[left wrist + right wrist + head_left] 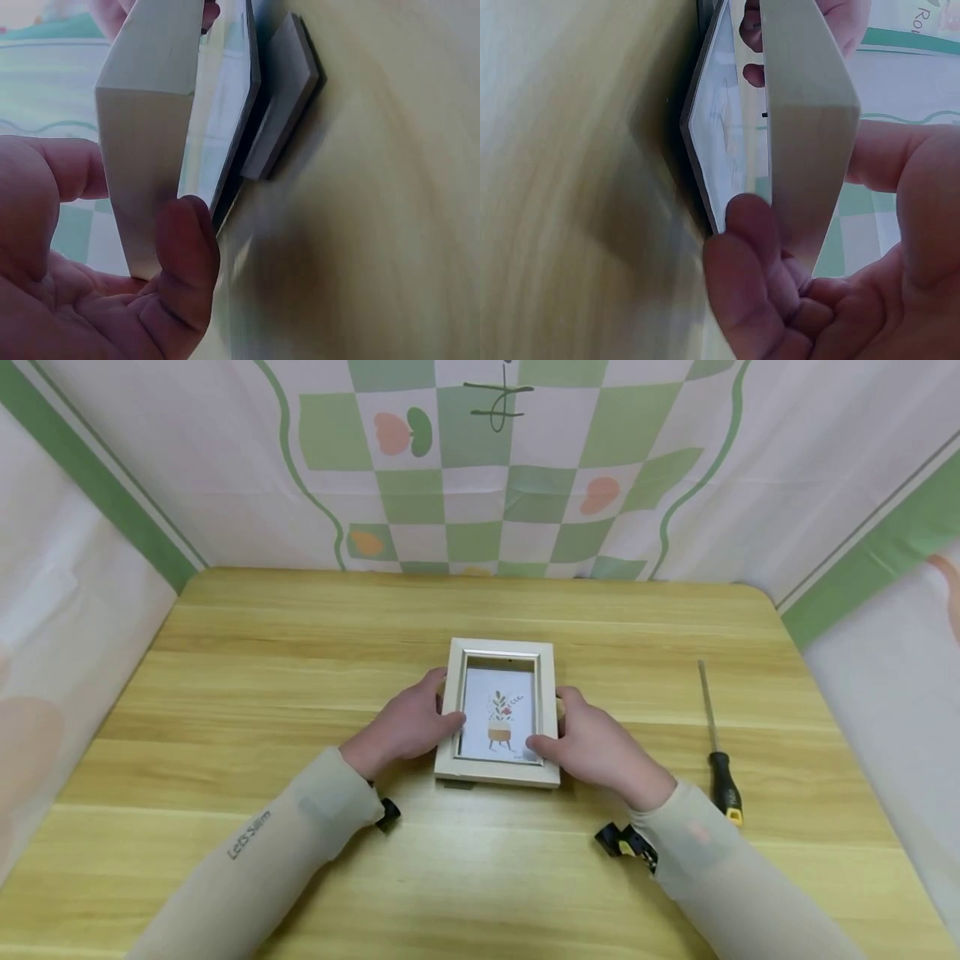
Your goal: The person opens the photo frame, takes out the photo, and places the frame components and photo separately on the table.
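Note:
A cream picture frame (497,648) is held just above the table by both hands, front face up. My left hand (405,720) grips its left side, thumb on the front and fingers curled beneath the rim. On the opposite side my right hand (604,745) grips it likewise. Through the opening shows a print (480,710) of a potted plant. In the left wrist view the print lies on a dark backing board (244,146), apart from the frame, with a grey stand flap (285,90) under it. The right wrist view shows the same gap between frame and board.
A screwdriver (722,768) with a black and yellow handle lies at the right of the wooden table (300,618), its shaft pointing away. Patterned cloth (480,493) hangs behind the table's far edge and along both sides.

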Motion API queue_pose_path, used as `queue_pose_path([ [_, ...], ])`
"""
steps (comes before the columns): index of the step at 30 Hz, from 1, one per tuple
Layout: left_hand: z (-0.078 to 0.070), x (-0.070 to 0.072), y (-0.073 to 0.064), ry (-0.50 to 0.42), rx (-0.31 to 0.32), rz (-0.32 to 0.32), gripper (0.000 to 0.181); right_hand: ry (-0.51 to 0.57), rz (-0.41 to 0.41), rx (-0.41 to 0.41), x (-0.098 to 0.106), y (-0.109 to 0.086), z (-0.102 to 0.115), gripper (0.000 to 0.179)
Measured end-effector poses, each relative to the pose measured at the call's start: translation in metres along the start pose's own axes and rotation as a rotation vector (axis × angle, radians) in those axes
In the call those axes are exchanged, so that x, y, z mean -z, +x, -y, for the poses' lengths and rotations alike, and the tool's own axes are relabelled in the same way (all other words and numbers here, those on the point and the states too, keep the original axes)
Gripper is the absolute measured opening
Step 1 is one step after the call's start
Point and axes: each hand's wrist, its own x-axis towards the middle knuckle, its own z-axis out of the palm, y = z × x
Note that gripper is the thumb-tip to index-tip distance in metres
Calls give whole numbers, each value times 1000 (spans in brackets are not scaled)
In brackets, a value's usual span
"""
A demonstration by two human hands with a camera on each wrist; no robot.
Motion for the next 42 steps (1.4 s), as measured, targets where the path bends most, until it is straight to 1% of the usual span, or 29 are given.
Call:
queue_pose_path([
  [5,3,6,-1,21,-6,6,72,73,35,24,-3,1,-1,82],
  [8,3,8,-2,51,-1,24,69,74,43,33,-5,1,-1,78],
  [11,4,9,-1,72,10,46,68,64,48,38,-6,1,0,77],
  [13,5,8,-1,82,21,48,70,55,48,42,-7,1,1,77],
  [18,8,7,1,97,22,33,67,14,45,41,-7,1,0,78],
  [20,9,6,2,104,19,27,63,-10,36,35,-7,1,0,78],
  [23,9,6,1,114,22,21,63,-30,13,37,-7,0,1,76],
  [27,8,6,0,114,18,13,69,15,-13,62,-6,-2,4,72],
  [31,8,7,-1,165,15,7,70,67,-19,93,-5,-2,5,63],
  [33,9,7,-1,208,24,4,72,42,-13,113,-6,-2,4,59],
  [35,10,8,-1,246,31,2,73,-13,6,128,-7,-3,3,60],
  [39,9,10,-1,274,46,2,73,-118,49,149,-9,-3,3,61],
  [42,8,10,-1,299,63,6,77,-156,57,157,-10,-4,5,57],
])
